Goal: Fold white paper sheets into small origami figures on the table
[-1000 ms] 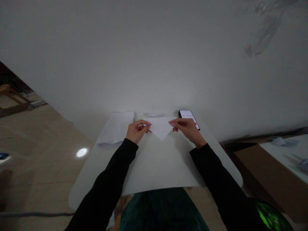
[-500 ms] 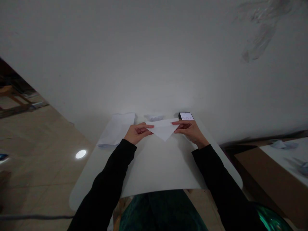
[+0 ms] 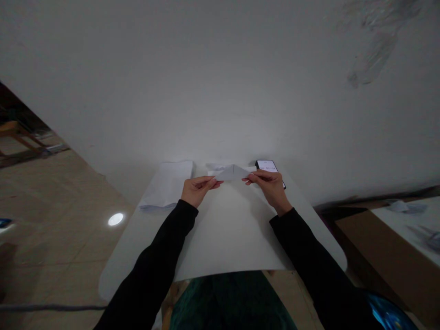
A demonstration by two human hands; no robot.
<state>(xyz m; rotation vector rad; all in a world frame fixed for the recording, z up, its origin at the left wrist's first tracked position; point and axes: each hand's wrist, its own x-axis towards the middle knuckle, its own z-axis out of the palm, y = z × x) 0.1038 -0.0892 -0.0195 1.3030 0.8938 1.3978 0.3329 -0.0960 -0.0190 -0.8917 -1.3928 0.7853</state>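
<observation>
Between my hands is a folded sheet of white paper [image 3: 233,173], held slightly above the white table [image 3: 230,229]. Its peak points up toward the wall, and a crease runs down its middle. My left hand [image 3: 198,189] pinches the left corner between thumb and fingers. At the right corner, my right hand [image 3: 268,183] grips the paper the same way. A phone [image 3: 267,165] with a lit timer screen lies just behind my right hand, partly hidden by it. Left of my left hand lies a stack of white paper [image 3: 168,183].
Another white paper piece [image 3: 215,167] lies behind the held sheet, by the wall [image 3: 220,91]. To the right, beyond the table's edge, stands a cardboard box [image 3: 381,247] with a white top bearing crumpled pieces. Tiled floor [image 3: 68,247] stretches to the left.
The folded paper's point, which hung down toward me, now faces up toward the wall. My hands have turned with it and moved slightly closer together, uncovering more of the phone.
</observation>
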